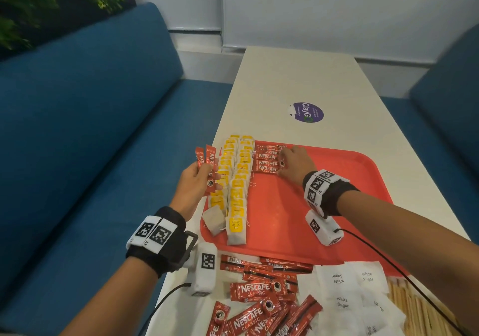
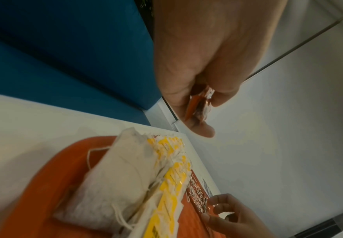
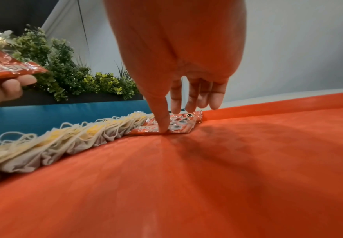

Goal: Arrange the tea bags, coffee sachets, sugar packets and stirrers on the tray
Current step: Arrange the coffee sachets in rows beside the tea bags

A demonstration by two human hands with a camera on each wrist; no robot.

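A red tray point(image 1: 324, 206) lies on the white table. Two rows of yellow-tagged tea bags point(image 1: 237, 180) run along its left side. Beside them at the far end lies a small row of red coffee sachets point(image 1: 267, 158). My right hand point(image 1: 293, 162) rests on that row with straight fingers, the thumb point(image 3: 162, 122) pressing the nearest sachet. My left hand point(image 1: 199, 180) hovers left of the tray and grips two coffee sachets point(image 1: 207, 162) upright. Loose coffee sachets point(image 1: 261, 296), white sugar packets point(image 1: 347, 291) and wooden stirrers point(image 1: 409, 307) lie on the table in front of the tray.
Blue sofas point(image 1: 90, 115) flank the table on both sides. A purple round sticker point(image 1: 307, 112) sits on the table beyond the tray. The tray's middle and right point(image 3: 227, 169) are bare. Cables point(image 1: 388, 260) from the wrist cameras trail over the tray's near edge. Green plants point(image 3: 71, 72) stand behind the left sofa.
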